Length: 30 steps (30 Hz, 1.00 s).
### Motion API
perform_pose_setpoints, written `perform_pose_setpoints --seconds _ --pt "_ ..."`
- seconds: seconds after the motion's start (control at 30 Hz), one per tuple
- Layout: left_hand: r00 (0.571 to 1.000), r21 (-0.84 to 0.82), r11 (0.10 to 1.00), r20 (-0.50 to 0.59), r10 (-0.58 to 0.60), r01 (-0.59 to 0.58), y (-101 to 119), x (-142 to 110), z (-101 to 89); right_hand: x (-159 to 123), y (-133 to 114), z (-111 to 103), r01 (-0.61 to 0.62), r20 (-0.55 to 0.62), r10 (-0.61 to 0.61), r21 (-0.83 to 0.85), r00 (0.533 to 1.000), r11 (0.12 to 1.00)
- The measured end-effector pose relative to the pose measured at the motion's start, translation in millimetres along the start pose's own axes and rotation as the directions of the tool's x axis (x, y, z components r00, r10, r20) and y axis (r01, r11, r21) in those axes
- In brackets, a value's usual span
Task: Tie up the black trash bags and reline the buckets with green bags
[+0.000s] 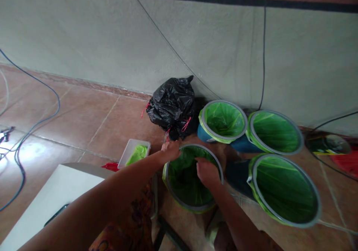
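A round bin (179, 202) with a grey rim and a green plastic liner stands on the tiled floor just below me. My left hand (171, 150) rests on its far left rim, fingers closed over the liner's edge. Inside the bin's mouth, my right hand (206, 173) pinches the green liner near the far rim. Three more bins of the same kind stand to the right: one at the back (222, 121), one beside it (275, 131), and a larger-looking one in front (283, 189), all lined in green.
A tied black rubbish bag (172, 106) leans against the wall behind the bins. A clear tub (134, 153) holding green bags sits at the left, beside a white table corner (56, 195). Blue cable (33, 124) loops across the floor at left; black wires run down the wall.
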State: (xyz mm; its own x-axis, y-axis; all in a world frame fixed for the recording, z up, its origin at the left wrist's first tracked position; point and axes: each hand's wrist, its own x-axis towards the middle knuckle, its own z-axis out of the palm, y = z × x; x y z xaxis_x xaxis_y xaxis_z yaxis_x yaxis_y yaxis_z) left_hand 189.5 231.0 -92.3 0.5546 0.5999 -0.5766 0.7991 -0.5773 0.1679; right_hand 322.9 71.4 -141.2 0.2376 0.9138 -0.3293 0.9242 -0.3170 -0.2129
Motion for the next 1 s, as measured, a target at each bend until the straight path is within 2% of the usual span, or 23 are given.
perform_pose_setpoints --seconds 0.07,0.13,0.2,0.33,0.4,0.53,0.67,0.77,0.9,1.0 --pt "0.987 -0.012 0.994 -0.124 0.106 -0.108 5 1 4.8 9 5 -18 -0.076 -0.161 0.075 0.005 0.984 0.997" --pt "0.959 -0.010 0.979 -0.205 0.196 -0.202 12 4 10.5 21 10 -28 -0.117 -0.222 0.116 0.010 0.968 0.993" --pt "0.959 -0.018 0.974 -0.183 0.218 -0.225 18 10 15.7 33 13 -31 -0.121 -0.157 0.120 0.003 0.980 0.993" --pt "0.997 -0.076 0.995 -0.008 0.071 -0.071 21 24 23.1 51 24 -25 -0.147 0.048 0.148 -0.020 0.988 0.989" --pt "0.999 -0.089 0.995 0.017 0.041 -0.039 20 29 25.2 56 31 -23 -0.144 0.119 0.147 -0.033 0.982 0.989" --pt "0.999 -0.100 0.994 0.026 0.036 -0.033 20 33 25.2 60 38 -25 -0.092 0.153 0.095 -0.024 0.984 0.995" --pt "0.998 -0.081 0.996 0.056 -0.025 0.030 21 28 19.4 60 36 -32 -0.106 0.153 0.107 -0.016 0.982 0.994" --pt "0.994 -0.057 0.994 0.064 -0.093 0.097 15 22 14.2 50 41 -33 -0.222 0.147 0.219 0.001 0.965 0.975" --pt "0.991 -0.066 0.990 0.064 -0.117 0.121 -4 15 11.2 9 51 -19 -0.496 0.135 0.483 0.089 0.865 0.864" --pt "0.992 -0.112 0.986 0.049 -0.114 0.119 -14 11 12.0 -28 49 -2 -0.569 0.200 0.538 0.156 0.819 0.807"
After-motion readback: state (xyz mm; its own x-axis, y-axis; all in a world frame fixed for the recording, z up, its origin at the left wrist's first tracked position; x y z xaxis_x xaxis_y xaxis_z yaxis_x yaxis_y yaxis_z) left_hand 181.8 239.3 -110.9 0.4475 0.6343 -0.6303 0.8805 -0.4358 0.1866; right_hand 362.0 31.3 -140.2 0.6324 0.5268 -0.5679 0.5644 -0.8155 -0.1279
